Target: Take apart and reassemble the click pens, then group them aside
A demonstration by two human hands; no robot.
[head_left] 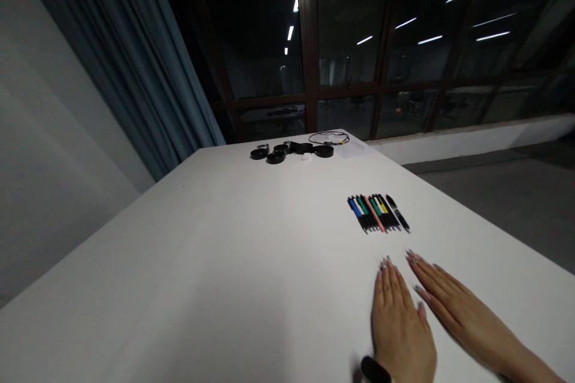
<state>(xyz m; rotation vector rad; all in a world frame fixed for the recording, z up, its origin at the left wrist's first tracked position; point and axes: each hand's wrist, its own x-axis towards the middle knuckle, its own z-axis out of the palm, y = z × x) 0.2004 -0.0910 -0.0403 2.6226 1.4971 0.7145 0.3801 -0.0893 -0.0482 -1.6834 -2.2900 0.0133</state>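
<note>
At the far end of the tabletop (215, 263) sit round black parts (291, 152). Nearer, a tight row of pens (377, 213) lies just beyond your fingertips. Your left hand (399, 323) and right hand (453, 305) rest flat, each grip open and empty. Nothing seems started yet; lifting one pen would call for a short forward reach and a careful pinch.

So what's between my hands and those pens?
Only bare white tabletop, in the head view, between left hand, right hand and the row of coloured plastic pens.
</note>
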